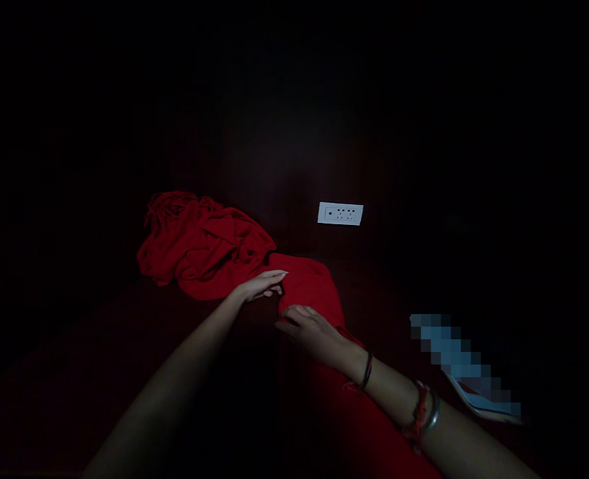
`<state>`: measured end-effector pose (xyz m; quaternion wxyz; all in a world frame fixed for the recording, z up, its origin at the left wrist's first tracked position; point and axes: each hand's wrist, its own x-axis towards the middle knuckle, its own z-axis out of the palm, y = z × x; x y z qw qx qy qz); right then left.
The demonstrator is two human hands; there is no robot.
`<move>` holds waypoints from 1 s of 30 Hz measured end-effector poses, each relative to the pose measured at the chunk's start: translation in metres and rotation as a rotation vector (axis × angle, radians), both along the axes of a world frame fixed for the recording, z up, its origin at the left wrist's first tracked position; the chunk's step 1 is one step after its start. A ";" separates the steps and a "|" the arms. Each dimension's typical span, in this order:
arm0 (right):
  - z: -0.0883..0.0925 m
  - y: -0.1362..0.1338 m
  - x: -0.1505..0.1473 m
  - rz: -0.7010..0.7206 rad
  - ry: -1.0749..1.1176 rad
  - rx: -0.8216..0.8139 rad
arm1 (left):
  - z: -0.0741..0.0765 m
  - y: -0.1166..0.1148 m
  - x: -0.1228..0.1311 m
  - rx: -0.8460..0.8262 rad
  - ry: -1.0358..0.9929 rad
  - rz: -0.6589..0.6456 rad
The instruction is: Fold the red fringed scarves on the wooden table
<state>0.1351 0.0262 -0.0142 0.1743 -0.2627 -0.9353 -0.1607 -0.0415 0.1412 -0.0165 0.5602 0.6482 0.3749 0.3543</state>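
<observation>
A red cloth (204, 249) lies bunched at the back left and runs as a flat strip toward me under my arms. My left hand (261, 285) rests on the strip's left edge, its fingers stretched out with the thumb tucked under at the fabric. My right hand (309, 327) lies palm down on the strip just nearer to me, its fingers curled over the edge of the cloth. My right wrist wears a dark band, a red thread and a metal bangle.
The scene is very dark. A white wall socket plate (340, 213) sits on the dark wall behind the cloth. A flat object (478, 392) with a blurred patch lies at the right near my forearm.
</observation>
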 end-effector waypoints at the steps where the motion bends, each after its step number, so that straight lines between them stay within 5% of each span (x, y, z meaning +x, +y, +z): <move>1: 0.000 0.000 0.000 -0.007 -0.004 -0.003 | 0.000 0.000 0.000 -0.002 -0.005 -0.007; 6: 0.012 -0.001 0.008 0.085 0.030 -0.173 | -0.002 0.002 -0.001 0.008 -0.116 0.034; 12: 0.035 -0.007 0.030 0.199 0.348 -0.388 | 0.000 -0.003 -0.003 -0.063 -0.336 -0.048; 17: 0.028 -0.010 0.027 0.193 0.328 -0.410 | 0.002 -0.009 -0.003 -0.117 -0.225 -0.076; 21: 0.026 -0.013 0.024 0.236 0.219 -0.370 | 0.008 -0.016 -0.006 -0.009 -0.081 0.001; 27: 0.044 0.031 0.034 -0.128 0.491 -0.257 | 0.014 -0.034 0.005 0.125 0.027 0.147; 30: 0.048 0.069 0.031 -0.269 0.392 -0.342 | 0.015 -0.042 0.018 0.110 -0.046 0.220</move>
